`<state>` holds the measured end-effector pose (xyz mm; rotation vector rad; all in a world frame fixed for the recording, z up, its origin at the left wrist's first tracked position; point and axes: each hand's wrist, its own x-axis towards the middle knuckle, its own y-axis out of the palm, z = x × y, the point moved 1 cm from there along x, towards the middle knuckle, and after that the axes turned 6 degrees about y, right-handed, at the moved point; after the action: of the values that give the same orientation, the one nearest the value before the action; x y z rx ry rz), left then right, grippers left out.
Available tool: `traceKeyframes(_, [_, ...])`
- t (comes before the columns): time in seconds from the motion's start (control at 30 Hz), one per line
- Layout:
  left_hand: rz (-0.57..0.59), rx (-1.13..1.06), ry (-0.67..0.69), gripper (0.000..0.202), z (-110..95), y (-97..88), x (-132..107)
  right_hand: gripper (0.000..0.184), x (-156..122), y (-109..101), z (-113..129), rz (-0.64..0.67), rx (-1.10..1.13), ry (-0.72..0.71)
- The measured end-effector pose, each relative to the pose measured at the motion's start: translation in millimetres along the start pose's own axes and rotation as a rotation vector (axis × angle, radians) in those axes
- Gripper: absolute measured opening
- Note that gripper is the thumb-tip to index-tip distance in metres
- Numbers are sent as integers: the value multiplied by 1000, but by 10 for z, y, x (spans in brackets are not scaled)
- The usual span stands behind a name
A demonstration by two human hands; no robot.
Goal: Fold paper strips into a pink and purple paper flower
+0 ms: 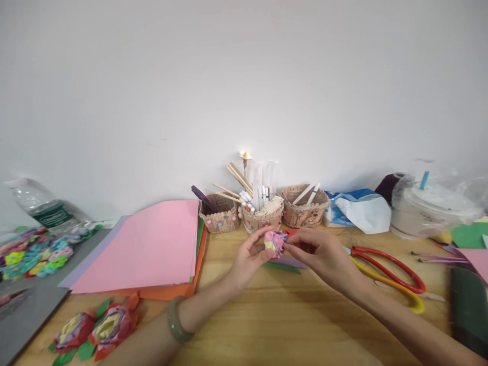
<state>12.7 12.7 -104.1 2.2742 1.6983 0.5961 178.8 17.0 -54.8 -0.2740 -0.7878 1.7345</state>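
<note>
Between my two hands, above the wooden table, is a small paper flower (275,243) in pink, purple and pale yellow. My left hand (249,256) grips it from the left between thumb and fingers. From the other side, my right hand (318,254) pinches its purple outer edge with thumb and forefinger. Red paper (292,232) shows just behind the flower, partly hidden by my right hand. Under the hands lie green and purple paper pieces (284,267). Two finished-looking paper flowers (114,325) with red outer petals and green leaves rest at the lower left.
Coloured paper sheets (152,249) are stacked at left, near a plastic bottle (46,208) and crocheted pieces (38,254). Woven baskets (221,218) with pens and sticks stand along the wall. Scissors (389,269), a tissue pack (354,208) and a lidded cup (430,208) are at right.
</note>
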Motion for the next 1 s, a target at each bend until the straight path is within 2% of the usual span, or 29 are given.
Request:
traceKeyframes(0.13, [-10, -28, -13, 45, -10, 9, -1, 16, -18, -6, 4, -54, -85, -46])
traceKeyframes(0.37, [-51, -81, -54, 39, -24, 7, -2, 15, 24, -28, 32, 26, 22, -33])
traceKeyframes(0.73, [-65, -95, -104, 43, -56, 31, -14, 16, 11, -21, 33, 9, -5, -25])
traceKeyframes(1.0, [-63, -97, -103, 40, -60, 31, -17, 15, -10, -6, 24, -32, -76, -96])
